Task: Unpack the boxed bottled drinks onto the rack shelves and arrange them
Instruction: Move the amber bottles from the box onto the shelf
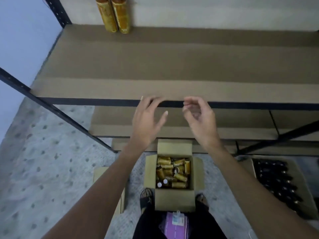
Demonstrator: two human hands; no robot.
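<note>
Two gold bottles (113, 14) stand upright, touching, at the back left of the shelf (189, 62). Left hand (148, 121) over the shelf's front edge, fingers straight, spread, empty; open box (173, 195) of loose gold bottles on the floor below. Right hand (200, 118) alongside, fingers loosely curled, grasping nothing; dark bottles (276, 180) on the floor far right.

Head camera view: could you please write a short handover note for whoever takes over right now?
Left hand: open, empty, at the front edge of the shelf.
Right hand: fingers loosely curled, empty, beside it.
Shelved bottles: two, upright at the back left.
Box: open on the floor, holding many jumbled gold bottles.
Dark bottles: in a second box to the right.
Left to do: shelve nearly everything.
</note>
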